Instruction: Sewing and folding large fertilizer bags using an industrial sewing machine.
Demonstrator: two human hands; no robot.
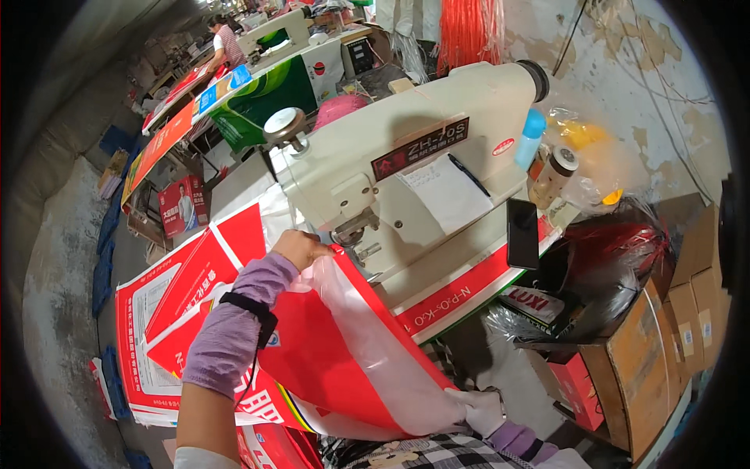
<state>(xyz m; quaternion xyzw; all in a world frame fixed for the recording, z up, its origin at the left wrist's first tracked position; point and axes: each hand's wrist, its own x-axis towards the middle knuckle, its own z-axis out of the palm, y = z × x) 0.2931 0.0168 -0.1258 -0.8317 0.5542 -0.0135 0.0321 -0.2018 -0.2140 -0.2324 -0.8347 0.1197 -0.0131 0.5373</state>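
Note:
A large red and white printed sack (336,344) stretches between my hands in front of a cream sewing machine (422,148). My left hand (301,250), above a purple sleeve, is closed on the sack's top edge, right beside the machine's needle area (355,234). Down at the lower right, my right hand (484,410) wears a white glove and grips the sack's other corner close to my body. The edge runs taut and slanting between the two hands. My left fingertips are partly hidden by the fold.
More red and white sacks (156,336) lie to the left. On the machine's base are a black phone (522,234), a paper with a pen (449,191) and a jar (553,176). Cardboard boxes (641,367) stand at right. Another person (226,43) works far back left.

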